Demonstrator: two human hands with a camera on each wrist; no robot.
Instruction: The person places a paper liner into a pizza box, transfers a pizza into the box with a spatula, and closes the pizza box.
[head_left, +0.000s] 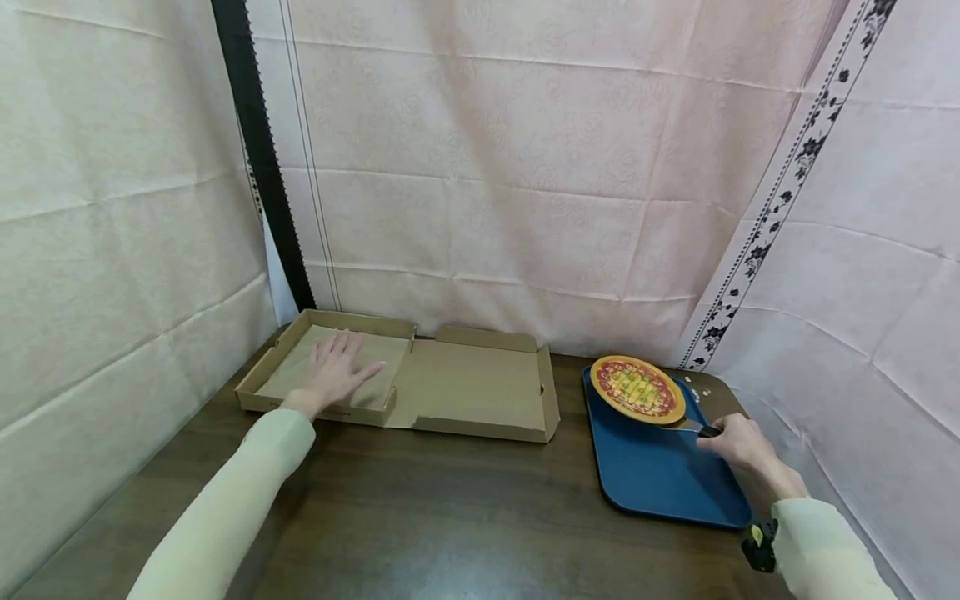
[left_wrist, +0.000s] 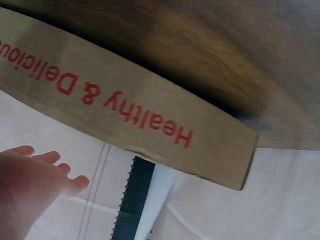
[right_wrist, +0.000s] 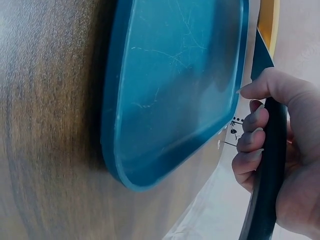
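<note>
My right hand grips the black handle of a pizza server, fingers curled round it in the right wrist view. On the server's blade rests a toy-like pizza with a yellow crust, red and green on top. The pizza overlaps the far end of a blue tray in the head view. At the left, my left hand is spread with straight fingers over the base of an open cardboard pizza box, above its paper liner. Red lettering marks the box's side in the left wrist view.
The box lid lies folded open to the right, between the base and the tray. A brown wooden table carries everything. Pale cloth hangs behind and on both sides. Small white bits lie beyond the tray.
</note>
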